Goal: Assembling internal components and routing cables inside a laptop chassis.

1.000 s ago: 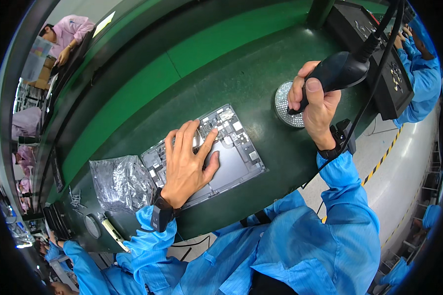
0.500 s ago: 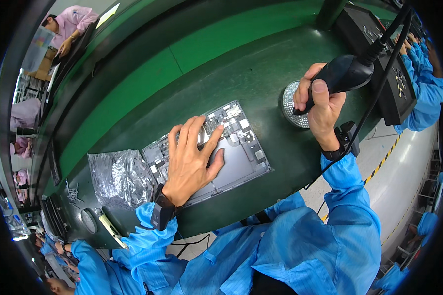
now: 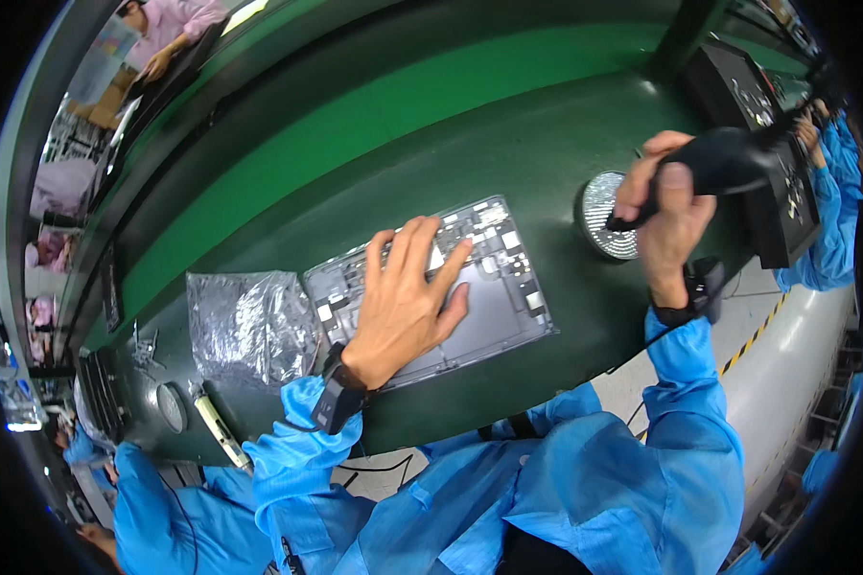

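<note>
My left hand lies with spread fingers on an opened laptop base, whose circuit boards and grey flat panel are exposed. Its fingertips rest over the boards along the far side, hiding part of them. In my right hand is a black corded tool, apparently an electric screwdriver, slightly blurred. The tool's narrow end points down over a round silver dish with a dotted surface. My hand covers part of that dish, and whether the tip touches it I cannot tell.
A crumpled clear plastic bag sits left of the laptop. Nearer the table's left end are a pale yellow-green pen-shaped tool, a small round dish and loose small parts. A black tray stands right. Co-workers sit around.
The whole view has shifted, so the table appears further right. The black tool leans more toward the right in my right hand. My left hand keeps its place on the laptop base.
</note>
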`<act>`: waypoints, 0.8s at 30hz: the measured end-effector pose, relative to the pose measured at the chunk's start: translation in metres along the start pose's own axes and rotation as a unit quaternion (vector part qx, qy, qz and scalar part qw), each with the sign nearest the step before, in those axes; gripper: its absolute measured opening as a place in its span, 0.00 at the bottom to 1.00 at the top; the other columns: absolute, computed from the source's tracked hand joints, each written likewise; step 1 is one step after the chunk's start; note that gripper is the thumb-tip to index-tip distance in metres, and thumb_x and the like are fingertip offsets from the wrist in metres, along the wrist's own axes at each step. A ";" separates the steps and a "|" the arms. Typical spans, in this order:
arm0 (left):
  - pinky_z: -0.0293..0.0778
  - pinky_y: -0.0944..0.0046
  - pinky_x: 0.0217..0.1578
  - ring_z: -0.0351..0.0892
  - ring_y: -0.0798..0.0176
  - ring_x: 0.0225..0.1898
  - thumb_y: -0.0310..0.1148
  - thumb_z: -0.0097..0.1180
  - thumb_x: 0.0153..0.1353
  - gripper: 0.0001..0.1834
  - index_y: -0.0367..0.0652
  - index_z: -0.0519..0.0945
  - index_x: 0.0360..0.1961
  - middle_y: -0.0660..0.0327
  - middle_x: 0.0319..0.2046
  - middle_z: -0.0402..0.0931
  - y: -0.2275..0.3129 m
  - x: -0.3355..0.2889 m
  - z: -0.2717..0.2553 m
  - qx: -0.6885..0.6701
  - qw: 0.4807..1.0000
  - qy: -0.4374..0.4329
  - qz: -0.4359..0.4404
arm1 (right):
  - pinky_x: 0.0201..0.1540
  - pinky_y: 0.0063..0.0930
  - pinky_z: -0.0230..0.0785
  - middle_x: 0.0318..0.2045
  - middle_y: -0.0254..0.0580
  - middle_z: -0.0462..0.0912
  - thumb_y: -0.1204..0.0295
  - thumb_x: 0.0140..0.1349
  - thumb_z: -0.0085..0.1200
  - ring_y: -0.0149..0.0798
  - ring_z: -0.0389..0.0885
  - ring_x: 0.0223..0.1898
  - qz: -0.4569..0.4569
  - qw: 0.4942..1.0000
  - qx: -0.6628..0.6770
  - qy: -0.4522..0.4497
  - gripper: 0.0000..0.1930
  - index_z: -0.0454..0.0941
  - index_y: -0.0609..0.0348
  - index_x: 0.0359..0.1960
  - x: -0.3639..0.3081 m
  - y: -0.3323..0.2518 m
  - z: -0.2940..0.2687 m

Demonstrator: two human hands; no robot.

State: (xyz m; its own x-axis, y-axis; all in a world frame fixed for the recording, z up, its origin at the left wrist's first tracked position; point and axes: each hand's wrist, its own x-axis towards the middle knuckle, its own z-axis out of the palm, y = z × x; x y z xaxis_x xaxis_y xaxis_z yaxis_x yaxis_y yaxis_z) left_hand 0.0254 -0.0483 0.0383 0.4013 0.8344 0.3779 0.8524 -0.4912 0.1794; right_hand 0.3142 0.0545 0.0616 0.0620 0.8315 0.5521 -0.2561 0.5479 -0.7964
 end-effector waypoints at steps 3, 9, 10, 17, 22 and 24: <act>0.65 0.37 0.65 0.72 0.39 0.66 0.35 0.69 0.60 0.29 0.44 0.83 0.64 0.41 0.64 0.71 0.001 -0.003 0.001 -0.003 1.000 -0.001 0.006 | 0.23 0.25 0.67 0.21 0.35 0.75 0.62 0.80 0.55 0.29 0.72 0.19 -0.024 0.994 0.098 -0.028 0.17 0.73 0.69 0.52 0.013 -0.031 0.043; 0.65 0.38 0.66 0.70 0.42 0.68 0.38 0.67 0.62 0.28 0.45 0.83 0.65 0.43 0.65 0.70 0.002 -0.005 0.005 0.021 1.000 -0.004 -0.001 | 0.23 0.27 0.69 0.20 0.38 0.75 0.63 0.79 0.56 0.30 0.71 0.18 0.036 0.982 0.101 -0.156 0.15 0.73 0.63 0.50 0.007 0.007 0.117; 0.65 0.38 0.66 0.70 0.42 0.68 0.38 0.67 0.62 0.28 0.45 0.83 0.64 0.43 0.65 0.70 0.003 -0.005 0.005 0.017 1.000 -0.004 -0.001 | 0.22 0.27 0.69 0.20 0.38 0.75 0.64 0.78 0.57 0.29 0.71 0.17 0.054 0.981 0.100 -0.154 0.14 0.73 0.63 0.49 0.003 0.011 0.123; 0.65 0.37 0.66 0.69 0.43 0.69 0.37 0.67 0.62 0.27 0.44 0.83 0.63 0.44 0.64 0.71 0.002 -0.004 0.002 0.014 1.000 -0.001 -0.005 | 0.22 0.27 0.69 0.19 0.37 0.75 0.66 0.78 0.56 0.29 0.71 0.17 0.055 0.982 0.088 -0.156 0.12 0.73 0.64 0.48 -0.002 0.024 0.135; 0.65 0.37 0.66 0.69 0.43 0.69 0.36 0.67 0.61 0.27 0.44 0.83 0.62 0.43 0.64 0.71 0.001 -0.005 0.004 0.004 1.000 0.005 -0.008 | 0.22 0.27 0.69 0.19 0.38 0.74 0.66 0.78 0.56 0.29 0.71 0.17 0.058 0.981 0.086 -0.164 0.12 0.73 0.64 0.48 -0.003 0.027 0.136; 0.65 0.37 0.66 0.69 0.43 0.69 0.36 0.68 0.61 0.27 0.43 0.83 0.62 0.43 0.64 0.71 0.002 -0.005 0.004 0.001 1.000 0.007 -0.008 | 0.22 0.27 0.68 0.19 0.38 0.75 0.66 0.78 0.56 0.30 0.71 0.17 0.055 0.982 0.083 -0.163 0.12 0.73 0.64 0.48 -0.003 0.027 0.135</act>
State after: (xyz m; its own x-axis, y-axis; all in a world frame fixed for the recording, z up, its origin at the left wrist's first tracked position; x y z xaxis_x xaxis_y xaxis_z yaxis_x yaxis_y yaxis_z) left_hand 0.0261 -0.0523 0.0328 0.3829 0.8390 0.3867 0.8593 -0.4771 0.1843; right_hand 0.1769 0.0546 0.0714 -0.2800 0.7957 0.5371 -0.3998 0.4120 -0.8188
